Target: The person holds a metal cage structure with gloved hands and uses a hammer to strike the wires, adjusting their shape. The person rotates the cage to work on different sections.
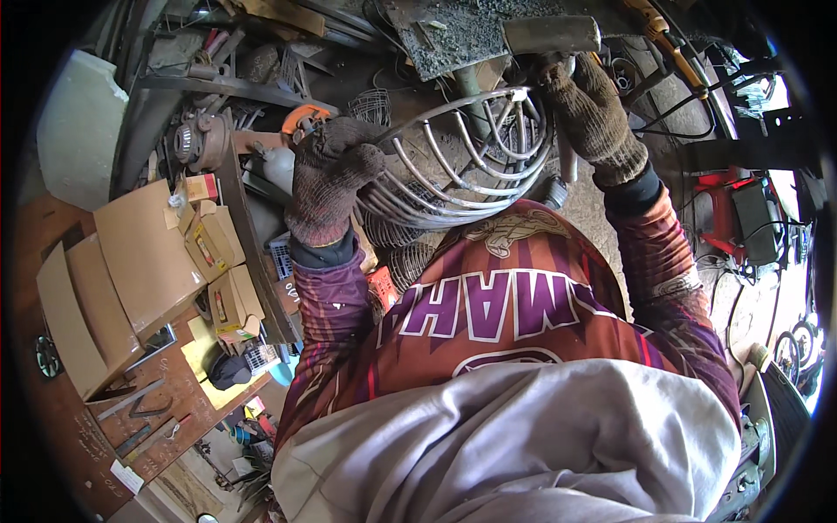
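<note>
A curved cage of bent metal rods [501, 193] is in front of my torso, its bars fanning out from a flat top rim. My left hand [336, 179], in a dark knitted glove, is closed on the left end of that rim. In a matching brown glove, my right hand [597, 122] is closed around the handle of a hammer [551, 35]. The thick cylindrical hammer head lies over the right edge of a metal plate [445, 44] strewn with dark bits. The pale handle shows below my right hand, beside the cage's right side.
A post [471, 96] stands beneath the plate. An orange tool guard [305, 118] is just beyond my left hand. Cardboard boxes [144, 253] sit on the wooden table [78, 427] at left. At right are a yellow power tool [671, 39], cables and a red stool [719, 213].
</note>
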`<move>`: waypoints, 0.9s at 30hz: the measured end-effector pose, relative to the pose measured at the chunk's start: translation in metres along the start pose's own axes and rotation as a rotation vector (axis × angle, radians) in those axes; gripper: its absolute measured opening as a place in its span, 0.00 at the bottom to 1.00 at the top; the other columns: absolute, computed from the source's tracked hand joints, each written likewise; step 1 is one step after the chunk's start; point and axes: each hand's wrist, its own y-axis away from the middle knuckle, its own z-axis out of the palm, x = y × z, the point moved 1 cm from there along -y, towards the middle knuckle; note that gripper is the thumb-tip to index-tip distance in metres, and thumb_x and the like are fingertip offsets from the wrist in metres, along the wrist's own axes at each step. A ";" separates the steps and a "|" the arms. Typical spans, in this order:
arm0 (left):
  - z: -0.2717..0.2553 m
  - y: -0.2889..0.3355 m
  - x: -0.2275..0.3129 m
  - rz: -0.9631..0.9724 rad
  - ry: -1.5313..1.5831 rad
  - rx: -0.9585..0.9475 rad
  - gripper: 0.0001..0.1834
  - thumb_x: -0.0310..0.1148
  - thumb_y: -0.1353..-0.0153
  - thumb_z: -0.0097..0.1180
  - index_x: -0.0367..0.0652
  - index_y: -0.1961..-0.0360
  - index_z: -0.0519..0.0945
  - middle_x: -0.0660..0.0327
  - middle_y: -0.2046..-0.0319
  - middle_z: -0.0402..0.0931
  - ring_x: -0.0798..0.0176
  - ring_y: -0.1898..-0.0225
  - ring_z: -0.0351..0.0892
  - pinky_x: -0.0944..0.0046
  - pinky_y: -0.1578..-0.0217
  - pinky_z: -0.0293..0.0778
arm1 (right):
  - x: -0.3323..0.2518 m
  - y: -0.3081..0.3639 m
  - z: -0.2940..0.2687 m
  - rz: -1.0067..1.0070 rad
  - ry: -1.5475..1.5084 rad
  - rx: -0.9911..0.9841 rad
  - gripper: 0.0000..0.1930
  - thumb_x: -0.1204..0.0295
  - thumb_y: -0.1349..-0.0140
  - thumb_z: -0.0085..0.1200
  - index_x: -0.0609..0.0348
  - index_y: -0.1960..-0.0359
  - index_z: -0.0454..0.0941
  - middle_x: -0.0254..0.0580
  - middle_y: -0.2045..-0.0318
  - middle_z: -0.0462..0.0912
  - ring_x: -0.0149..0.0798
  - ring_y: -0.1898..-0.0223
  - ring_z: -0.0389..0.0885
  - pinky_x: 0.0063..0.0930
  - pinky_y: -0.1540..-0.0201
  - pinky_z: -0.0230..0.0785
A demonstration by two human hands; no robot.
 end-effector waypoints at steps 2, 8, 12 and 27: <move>0.005 -0.004 0.005 0.019 -0.137 0.008 0.15 0.31 0.44 0.65 0.35 0.57 0.81 0.60 0.65 0.81 0.67 0.64 0.79 0.68 0.62 0.74 | 0.007 0.003 -0.002 0.058 -0.073 -0.009 0.15 0.62 0.33 0.54 0.59 0.51 0.75 0.30 0.69 0.80 0.23 0.70 0.75 0.20 0.68 0.69; 0.026 -0.023 0.015 0.174 -0.500 -0.121 0.15 0.35 0.37 0.59 0.34 0.55 0.80 0.60 0.63 0.80 0.67 0.60 0.78 0.68 0.58 0.73 | -0.006 0.009 0.004 0.201 -0.159 0.010 0.16 0.62 0.34 0.56 0.60 0.52 0.74 0.33 0.69 0.81 0.24 0.69 0.78 0.21 0.67 0.72; 0.023 -0.030 0.010 0.053 -0.580 -0.193 0.11 0.31 0.36 0.57 0.35 0.57 0.80 0.62 0.63 0.79 0.70 0.59 0.75 0.69 0.57 0.70 | -0.009 0.011 0.006 0.260 -0.138 -0.013 0.15 0.62 0.34 0.56 0.61 0.55 0.74 0.34 0.69 0.81 0.26 0.70 0.79 0.22 0.67 0.72; 0.032 -0.025 -0.006 0.121 -0.125 0.018 0.13 0.36 0.37 0.59 0.36 0.58 0.79 0.61 0.65 0.81 0.66 0.62 0.79 0.66 0.58 0.74 | 0.000 0.016 0.004 0.276 -0.149 0.065 0.13 0.63 0.32 0.53 0.59 0.56 0.75 0.32 0.70 0.79 0.24 0.70 0.77 0.20 0.68 0.71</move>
